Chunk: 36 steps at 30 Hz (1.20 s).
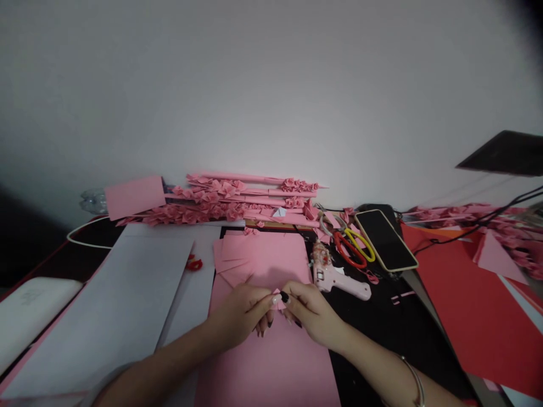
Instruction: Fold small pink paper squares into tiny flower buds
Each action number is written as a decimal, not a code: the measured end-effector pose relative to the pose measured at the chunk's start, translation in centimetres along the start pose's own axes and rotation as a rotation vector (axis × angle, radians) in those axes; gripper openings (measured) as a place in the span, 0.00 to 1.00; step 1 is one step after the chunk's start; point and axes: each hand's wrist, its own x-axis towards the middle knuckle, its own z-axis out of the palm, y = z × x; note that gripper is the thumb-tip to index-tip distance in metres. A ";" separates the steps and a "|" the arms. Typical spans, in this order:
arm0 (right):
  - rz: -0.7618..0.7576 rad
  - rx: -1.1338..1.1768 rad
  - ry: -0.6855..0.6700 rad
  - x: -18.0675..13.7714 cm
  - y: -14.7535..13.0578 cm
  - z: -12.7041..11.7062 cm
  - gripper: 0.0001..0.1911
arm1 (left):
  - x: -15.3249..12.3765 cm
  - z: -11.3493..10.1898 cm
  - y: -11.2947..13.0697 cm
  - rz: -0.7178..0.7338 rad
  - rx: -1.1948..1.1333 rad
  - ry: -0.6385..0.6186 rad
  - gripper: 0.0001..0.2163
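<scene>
A small folded piece of pink paper (278, 304) is pinched between my two hands, over pink paper sheets (271, 362) in the middle of the table. My left hand (244, 310) grips its left side with thumb and fingers. From the right, my right hand (314, 312) pinches the same piece, thumbtips almost meeting. Fingers cover much of the fold, so its full shape is hidden. Just beyond my hands lie fanned pink paper pieces (231, 263). A pale pink glue gun (339, 281) rests right of the sheets.
Pink paper flowers on stems (220, 198) line the wall. Scissors with red and yellow handles (354, 249) lie beside a phone (386, 240). White sheets (106, 305) and a white box-like object (36, 311) are at left, red paper (475, 311) at right. A dark cable (479, 226) crosses there.
</scene>
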 end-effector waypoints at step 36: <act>-0.148 -0.345 0.007 -0.7 -0.8 0.3 0.14 | -0.5 0.3 0.4 0.142 0.255 0.035 0.11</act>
